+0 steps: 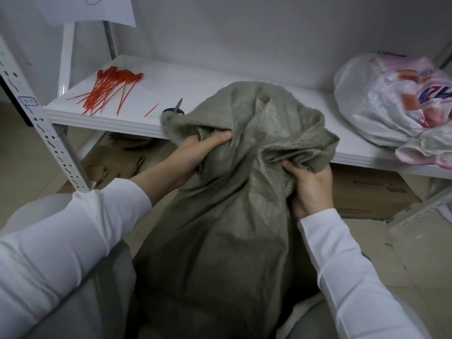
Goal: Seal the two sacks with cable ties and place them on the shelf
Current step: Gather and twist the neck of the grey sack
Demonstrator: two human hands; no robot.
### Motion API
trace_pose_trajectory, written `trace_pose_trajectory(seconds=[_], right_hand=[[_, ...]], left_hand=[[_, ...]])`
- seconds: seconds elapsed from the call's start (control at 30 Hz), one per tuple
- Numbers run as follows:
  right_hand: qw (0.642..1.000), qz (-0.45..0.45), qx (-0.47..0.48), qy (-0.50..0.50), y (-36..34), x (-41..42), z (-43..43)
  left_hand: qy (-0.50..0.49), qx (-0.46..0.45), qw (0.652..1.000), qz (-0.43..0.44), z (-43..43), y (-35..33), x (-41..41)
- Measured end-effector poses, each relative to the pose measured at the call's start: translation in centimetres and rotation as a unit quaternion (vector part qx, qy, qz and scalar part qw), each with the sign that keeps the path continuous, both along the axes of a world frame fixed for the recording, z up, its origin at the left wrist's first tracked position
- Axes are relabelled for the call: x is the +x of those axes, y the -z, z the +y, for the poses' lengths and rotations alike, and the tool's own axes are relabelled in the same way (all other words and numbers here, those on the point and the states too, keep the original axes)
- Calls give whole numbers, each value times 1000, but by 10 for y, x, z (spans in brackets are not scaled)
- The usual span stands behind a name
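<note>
Two hands, left hand (204,148) and right hand (311,189), gripping crumpled coarse-woven grey sack (232,216) — thin red cable ties (107,91) on shelf (195,79)

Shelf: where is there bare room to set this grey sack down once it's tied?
The widest bare patch of the shelf lies toward the back, between the red cable ties on the left and the printed sack on the right. The front edge is crowded: scissors and a loose tie lie there, and the grey sack hides part of it.
</note>
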State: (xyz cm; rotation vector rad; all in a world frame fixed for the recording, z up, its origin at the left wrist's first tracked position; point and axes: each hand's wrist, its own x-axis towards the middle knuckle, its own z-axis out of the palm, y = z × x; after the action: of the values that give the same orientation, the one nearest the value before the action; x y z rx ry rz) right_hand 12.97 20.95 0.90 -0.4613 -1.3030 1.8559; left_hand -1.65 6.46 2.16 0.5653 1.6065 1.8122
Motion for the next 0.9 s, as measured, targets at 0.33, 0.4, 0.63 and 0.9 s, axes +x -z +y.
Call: trace_pose_trajectory(seconds=[0.33, 0.4, 0.63, 0.9], right_hand=[[970, 196, -44, -138, -48, 8, -15], [972, 149, -63, -168, -47, 8, -19], [982, -24, -48, -179, -29, -7, -6], [969, -234, -83, 0, -18, 11, 27]], left_hand=[[175, -84, 973, 121, 8, 4, 41], [161, -69, 980, 97, 16, 5, 45], [26, 23, 993, -113, 29, 4, 33], [105, 82, 981, -144, 19, -8, 20]])
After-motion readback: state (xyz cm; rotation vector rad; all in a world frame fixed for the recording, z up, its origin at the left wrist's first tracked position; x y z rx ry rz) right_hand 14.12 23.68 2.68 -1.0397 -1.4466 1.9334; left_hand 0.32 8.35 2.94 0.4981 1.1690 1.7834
